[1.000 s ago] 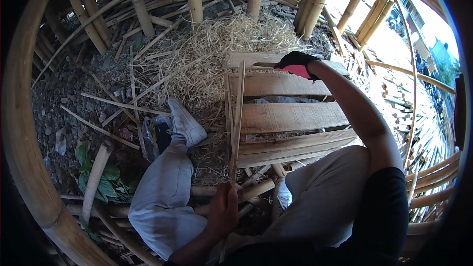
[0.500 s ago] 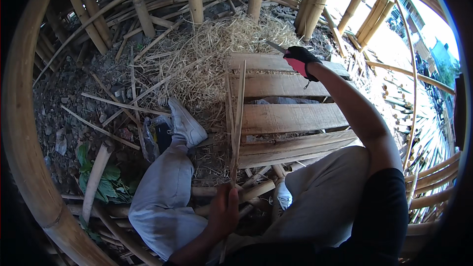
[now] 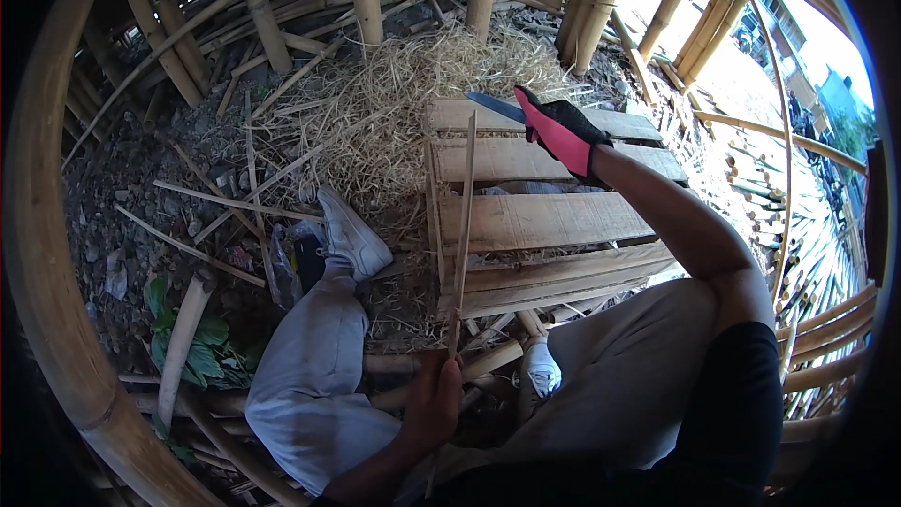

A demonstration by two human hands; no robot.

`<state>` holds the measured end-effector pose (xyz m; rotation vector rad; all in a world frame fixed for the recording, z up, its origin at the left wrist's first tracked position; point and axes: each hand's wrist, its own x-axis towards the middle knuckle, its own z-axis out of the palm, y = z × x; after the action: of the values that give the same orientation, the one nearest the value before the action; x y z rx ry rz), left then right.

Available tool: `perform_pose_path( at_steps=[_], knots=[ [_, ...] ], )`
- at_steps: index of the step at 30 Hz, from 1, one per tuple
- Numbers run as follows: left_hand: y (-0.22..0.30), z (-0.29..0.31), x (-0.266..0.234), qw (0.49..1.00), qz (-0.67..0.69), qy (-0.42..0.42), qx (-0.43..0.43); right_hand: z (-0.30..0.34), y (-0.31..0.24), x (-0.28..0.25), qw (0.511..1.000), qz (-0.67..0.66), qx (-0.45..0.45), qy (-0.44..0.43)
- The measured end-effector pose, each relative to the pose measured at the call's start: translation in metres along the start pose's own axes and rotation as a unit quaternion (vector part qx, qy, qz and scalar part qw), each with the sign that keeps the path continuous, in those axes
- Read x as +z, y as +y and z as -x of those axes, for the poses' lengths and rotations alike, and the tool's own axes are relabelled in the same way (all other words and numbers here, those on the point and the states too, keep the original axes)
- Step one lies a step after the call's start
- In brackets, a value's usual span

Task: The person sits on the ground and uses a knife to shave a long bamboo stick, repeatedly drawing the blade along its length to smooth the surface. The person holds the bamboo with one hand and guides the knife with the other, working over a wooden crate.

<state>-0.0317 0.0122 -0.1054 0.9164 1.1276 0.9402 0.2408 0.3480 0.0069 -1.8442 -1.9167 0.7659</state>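
My bare left hand (image 3: 435,398) is closed around the lower part of a long, thin bamboo strip (image 3: 464,225). The strip stands nearly upright along the left side of a wooden slatted crate (image 3: 554,222), its tip level with the crate's far slat. In a pink and black glove, my right hand (image 3: 563,136) grips a knife (image 3: 496,107) over the crate's far part. The blade points left, and its end lies close to the strip's upper tip; whether they touch I cannot tell. The glove hides the knife's handle.
Pale shavings (image 3: 413,84) heap beyond the crate. Loose bamboo strips (image 3: 225,202) lie on the stony ground at left. Bamboo posts (image 3: 366,0) stand at the back, and a thick curved pole (image 3: 47,225) borders the left. Cut bamboo pieces (image 3: 765,216) are piled at right.
My right hand has come nearer and turned, bringing the knife blade left to the strip's tip. The strip leans slightly more to the right; my left hand has shifted a little right.
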Motion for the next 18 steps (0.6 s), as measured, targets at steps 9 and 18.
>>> perform_pose_path(
  at_steps=[9, 18],
  knots=[
    [0.011, 0.003, 0.01, 0.99, 0.118, -0.008, -0.075, 0.104, -0.077, 0.042, 0.934, 0.288, -0.155, -0.147],
    [0.016, -0.003, 0.008, 0.981, 0.154, -0.051, -0.108, 0.121, -0.048, 0.051, 0.876, 0.379, -0.254, -0.158]
  ],
)
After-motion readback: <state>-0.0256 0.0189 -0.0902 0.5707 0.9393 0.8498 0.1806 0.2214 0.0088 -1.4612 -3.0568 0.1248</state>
